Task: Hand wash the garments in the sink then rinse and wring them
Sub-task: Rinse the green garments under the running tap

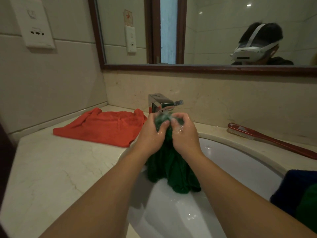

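Crumpled wet green garment (pixel 171 165) — left hand (pixel 151 134), right hand (pixel 183 133), each grip clenched round it, glossy sink (pixel 231 160)

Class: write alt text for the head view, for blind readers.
The left hand and right hand grip a green garment under the tap, over a white sink. An orange garment lies on the counter at left, a red brush at right.

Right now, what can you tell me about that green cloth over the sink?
The green garment is dark, soft-looking fabric, soaked, bunched and hanging in folds over the white sink. The left hand and right hand grip its top under the chrome tap, where water splashes on it. Its lower end seems to touch the sink.
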The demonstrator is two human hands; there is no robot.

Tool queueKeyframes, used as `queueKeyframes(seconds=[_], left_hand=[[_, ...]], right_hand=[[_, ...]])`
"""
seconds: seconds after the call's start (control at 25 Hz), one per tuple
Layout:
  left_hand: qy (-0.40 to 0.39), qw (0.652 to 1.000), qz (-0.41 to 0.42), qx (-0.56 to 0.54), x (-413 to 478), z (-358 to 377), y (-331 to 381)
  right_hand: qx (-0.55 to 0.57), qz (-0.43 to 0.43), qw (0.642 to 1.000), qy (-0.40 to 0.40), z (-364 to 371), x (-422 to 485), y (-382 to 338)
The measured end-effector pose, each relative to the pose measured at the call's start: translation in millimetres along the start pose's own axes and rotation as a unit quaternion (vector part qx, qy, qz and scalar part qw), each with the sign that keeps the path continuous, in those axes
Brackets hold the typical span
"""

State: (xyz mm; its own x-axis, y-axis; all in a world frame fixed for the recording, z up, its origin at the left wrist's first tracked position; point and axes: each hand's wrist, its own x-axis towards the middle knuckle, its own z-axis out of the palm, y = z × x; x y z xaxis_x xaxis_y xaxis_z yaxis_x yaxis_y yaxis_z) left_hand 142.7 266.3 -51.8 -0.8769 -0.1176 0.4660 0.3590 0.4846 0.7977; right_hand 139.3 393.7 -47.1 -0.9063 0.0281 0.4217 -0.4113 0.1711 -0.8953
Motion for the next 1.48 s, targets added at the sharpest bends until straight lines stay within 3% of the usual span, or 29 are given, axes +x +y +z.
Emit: queueKeyframes(seconds=[0.2, 0.32, 0.4, 0.52, 0.84, 0.96, 1.2, 1.32, 1.48], left_hand=[[-0.008, 0.999, 0.009, -0.049, -3.2, 3.4, 2.3], [0.030, 0.997, 0.031, -0.063, 0.0, 6.2, 6.6], [0.043, 0.993, 0.000, -0.114, 1.6, 7.3, 8.3], [0.045, 0.998, -0.009, -0.045, 1.5, 5.1, 2.4], [0.121, 0.991, 0.010, -0.049, 4.7, 1.2, -3.1], [0.108, 0.994, 0.023, -0.025, 4.9, 1.1, -5.0], [0.027, 0.998, -0.047, -0.030, -1.6, 9.3, -0.3], [0.032, 0.999, -0.042, -0.009, -0.6, 10.4, 1.5], [0.079, 0.995, -0.061, -0.021, 4.1, 7.0, -1.1]], right_hand=[[0.020, 0.002, 1.000, 0.004, -3.1, 0.9, 3.5], [0.011, 0.009, 1.000, -0.005, -0.3, 1.7, 4.7], [-0.005, 0.027, 0.999, -0.027, 2.6, 1.9, 4.7], [-0.031, 0.040, 0.998, -0.048, 4.4, 1.7, 7.6], [-0.048, 0.038, 0.995, -0.084, 8.7, -2.9, 4.0], [-0.053, 0.040, 0.994, -0.084, 8.4, -3.3, 6.6], [-0.050, 0.035, 0.998, -0.014, 0.6, 4.0, 4.4], [-0.029, 0.037, 0.999, -0.005, -0.1, 4.1, 4.1], [-0.037, 0.044, 0.997, -0.052, 6.5, 1.6, 4.9]])
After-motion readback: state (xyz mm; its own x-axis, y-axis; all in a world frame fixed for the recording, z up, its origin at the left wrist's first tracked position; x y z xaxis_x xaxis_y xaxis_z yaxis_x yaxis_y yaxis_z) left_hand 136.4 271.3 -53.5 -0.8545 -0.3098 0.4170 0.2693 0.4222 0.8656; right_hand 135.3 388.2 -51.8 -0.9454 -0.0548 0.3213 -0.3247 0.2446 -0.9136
